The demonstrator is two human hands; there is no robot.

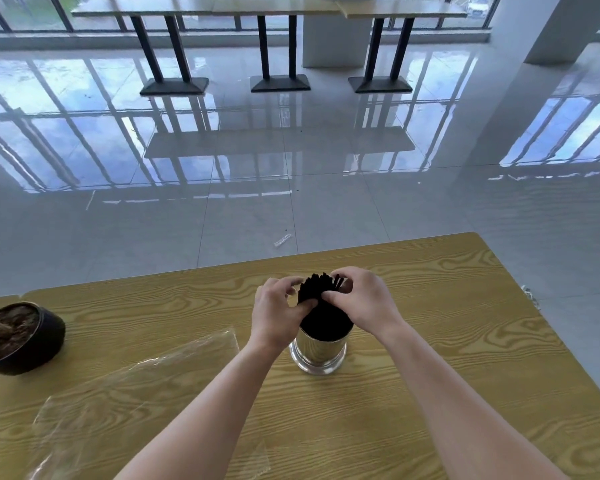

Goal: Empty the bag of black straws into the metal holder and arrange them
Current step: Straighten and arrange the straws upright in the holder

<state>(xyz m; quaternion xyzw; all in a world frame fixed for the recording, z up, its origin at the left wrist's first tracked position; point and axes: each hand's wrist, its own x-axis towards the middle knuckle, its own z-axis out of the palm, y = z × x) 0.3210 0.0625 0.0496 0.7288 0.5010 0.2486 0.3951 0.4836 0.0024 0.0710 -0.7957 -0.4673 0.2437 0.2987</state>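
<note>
A bundle of black straws [321, 308] stands upright in the shiny metal holder [318, 351] near the middle of the wooden table [447, 341]. My left hand [278, 311] grips the bundle from the left, thumb pressed against the straws. From the right, my right hand [362, 299] curls its fingers over the straw tops, thumb on the front of the bundle. The clear plastic bag [129, 400] lies flat and empty on the table at the lower left.
A dark round pot [25, 337] with brown soil sits at the table's left edge. The table's far edge runs just behind the holder, with glossy tiled floor beyond. A small wrapper [282, 239] lies on that floor. Long tables stand by the windows.
</note>
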